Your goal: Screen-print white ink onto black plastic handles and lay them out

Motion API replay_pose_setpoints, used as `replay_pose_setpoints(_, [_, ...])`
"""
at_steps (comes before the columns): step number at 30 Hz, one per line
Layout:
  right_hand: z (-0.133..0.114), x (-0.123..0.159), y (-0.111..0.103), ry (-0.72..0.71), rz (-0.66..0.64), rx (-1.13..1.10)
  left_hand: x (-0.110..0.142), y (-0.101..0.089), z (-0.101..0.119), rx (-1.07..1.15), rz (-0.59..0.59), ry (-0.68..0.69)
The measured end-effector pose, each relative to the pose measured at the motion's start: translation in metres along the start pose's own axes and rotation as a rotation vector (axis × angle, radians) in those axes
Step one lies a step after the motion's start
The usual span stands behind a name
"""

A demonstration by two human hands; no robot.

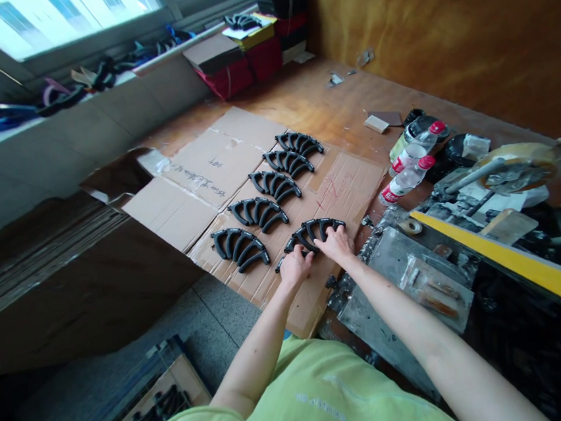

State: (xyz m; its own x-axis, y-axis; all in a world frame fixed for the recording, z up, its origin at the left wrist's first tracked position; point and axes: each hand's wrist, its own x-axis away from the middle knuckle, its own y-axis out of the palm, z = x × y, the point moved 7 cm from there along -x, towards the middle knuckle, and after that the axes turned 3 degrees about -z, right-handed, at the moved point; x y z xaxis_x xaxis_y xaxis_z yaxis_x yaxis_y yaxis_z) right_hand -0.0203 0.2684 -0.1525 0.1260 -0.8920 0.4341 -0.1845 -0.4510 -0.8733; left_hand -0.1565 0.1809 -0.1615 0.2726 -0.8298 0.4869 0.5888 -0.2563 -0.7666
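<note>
On a flattened cardboard sheet (336,195), both my hands work at a fan-shaped group of black curved handle-like pieces (305,236). My left hand (296,266) has its fingers closed at the group's near-left end. The fingertips of my right hand (336,245) are bent over the pieces at the right end, gripping them. Fingers partly hide the pieces there. Just left lies a similar black fan (240,248). Behind it, more fans of the same pieces run in a slanting row, the farthest black fan (300,142) near the sheet's back edge.
Two plastic bottles (404,182) with red caps stand right of the cardboard. A grey plate (392,292) and a yellow bar (514,264) lie near my right arm. Red-sided boxes (228,76) sit at the back. Floor (212,323) shows beyond the table's left edge.
</note>
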Motion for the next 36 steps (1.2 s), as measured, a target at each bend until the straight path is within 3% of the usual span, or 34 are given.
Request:
replay_pose_setpoints(6, [-0.005,-0.001,0.003,-0.025,-0.028,0.036,-0.006,0.004,-0.005,0.001,0.000,-0.001])
replay_pose_setpoints(17, [0.011,-0.003,-0.004,-0.047,0.018,0.120,-0.011,0.007,-0.008,0.095,0.016,0.014])
replay_pose_setpoints(22, [0.003,-0.001,0.003,-0.069,-0.057,0.063,-0.016,0.003,-0.004,0.124,0.031,-0.015])
replay_pose_setpoints(26, [0.004,-0.001,0.004,-0.029,-0.033,-0.007,-0.023,-0.002,-0.001,0.144,0.053,-0.026])
replay_pose_setpoints(32, [0.013,-0.017,-0.005,0.033,0.086,-0.113,-0.048,-0.012,0.017,0.165,0.105,0.026])
replay_pose_setpoints(36, [0.028,-0.053,-0.029,0.065,0.194,-0.103,-0.088,-0.015,0.050,0.170,0.117,0.114])
